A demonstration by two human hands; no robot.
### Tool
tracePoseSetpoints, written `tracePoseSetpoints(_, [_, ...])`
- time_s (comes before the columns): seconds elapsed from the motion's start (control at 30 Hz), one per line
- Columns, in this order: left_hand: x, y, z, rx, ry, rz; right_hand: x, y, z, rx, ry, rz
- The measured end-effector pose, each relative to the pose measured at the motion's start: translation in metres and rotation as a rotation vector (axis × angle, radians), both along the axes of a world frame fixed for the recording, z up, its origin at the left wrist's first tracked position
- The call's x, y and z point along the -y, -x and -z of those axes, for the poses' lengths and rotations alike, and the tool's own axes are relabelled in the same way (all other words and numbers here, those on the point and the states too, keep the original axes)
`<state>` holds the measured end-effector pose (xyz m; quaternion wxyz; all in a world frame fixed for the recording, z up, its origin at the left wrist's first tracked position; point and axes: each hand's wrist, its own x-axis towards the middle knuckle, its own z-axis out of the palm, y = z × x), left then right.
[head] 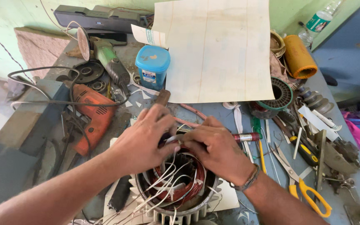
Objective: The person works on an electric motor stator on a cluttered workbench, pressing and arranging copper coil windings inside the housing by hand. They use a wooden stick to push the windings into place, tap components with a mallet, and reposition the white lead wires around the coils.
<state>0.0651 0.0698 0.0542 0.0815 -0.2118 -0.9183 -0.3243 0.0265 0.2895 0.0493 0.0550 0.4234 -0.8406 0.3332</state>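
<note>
A round motor stator [176, 189] with copper-red windings and several white lead wires stands on the bench below me. Both hands work at its far rim. My left hand [144, 135] pinches white wire or sleeving [172, 138] at the top of the winding. My right hand [215, 148] grips the same spot from the right and holds a tool with a dark red handle [246, 137] that sticks out to the right. What the fingertips pinch is mostly hidden.
An orange drill [91, 116] and a green angle grinder [109, 60] lie at the left with black cables. A blue-lidded tub [152, 66] and a large cream paper sheet [217, 50] sit behind. Yellow-handled scissors [307, 191], screwdrivers and another stator core [280, 95] crowd the right.
</note>
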Motion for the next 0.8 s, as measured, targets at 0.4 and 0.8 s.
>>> tracePoseSetpoints(0.4, [0.013, 0.020, 0.026, 0.240, -0.310, 0.207, 0.002, 0.031, 0.033, 0.888, 0.250, -0.054])
tracePoseSetpoints(0.8, [0.009, 0.014, 0.014, 0.357, -0.224, 0.094, 0.006, 0.021, 0.018, 0.626, 0.054, 0.106])
